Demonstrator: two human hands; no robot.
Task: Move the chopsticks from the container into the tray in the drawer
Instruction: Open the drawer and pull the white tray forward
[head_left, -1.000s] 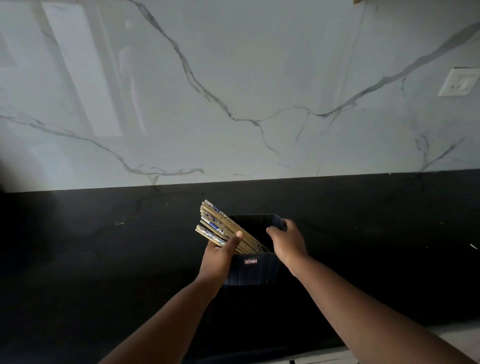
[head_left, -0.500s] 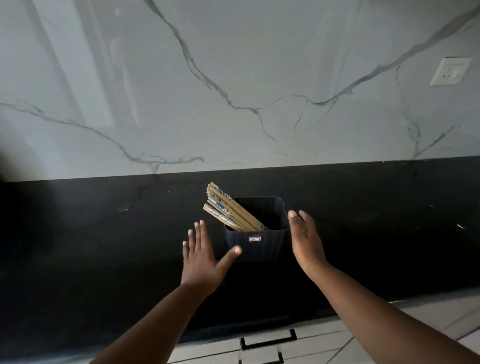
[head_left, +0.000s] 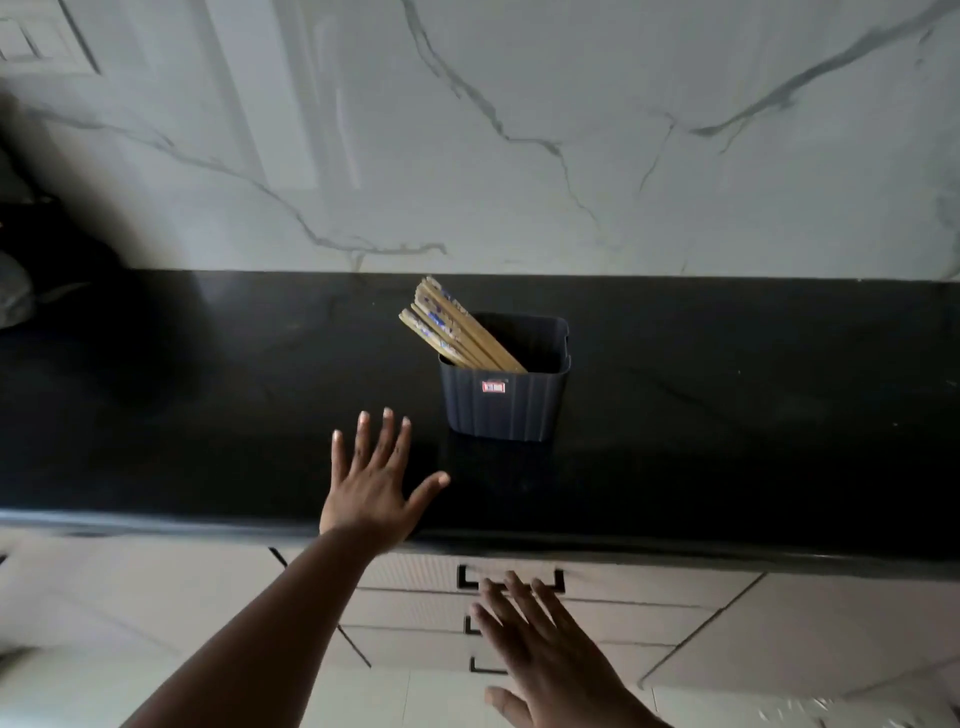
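A dark blue ribbed container stands on the black countertop. Several wooden chopsticks with blue patterned tops lean out of it to the left. My left hand hovers over the counter, left of and nearer than the container, fingers spread and empty. My right hand is lower, in front of the pale drawer fronts, fingers spread, its fingertips close to the top drawer's black handle. The drawers are shut; no tray is visible.
A white marble backsplash rises behind the counter. Below the counter edge are three stacked pale drawers with black handles, flanked by plain cabinet fronts. Dark shapes sit at the far left of the counter.
Both hands let go of the container and pulled back. The right hand dropped below the counter edge to the drawer fronts. The camera tilted down, bringing the drawers into view.
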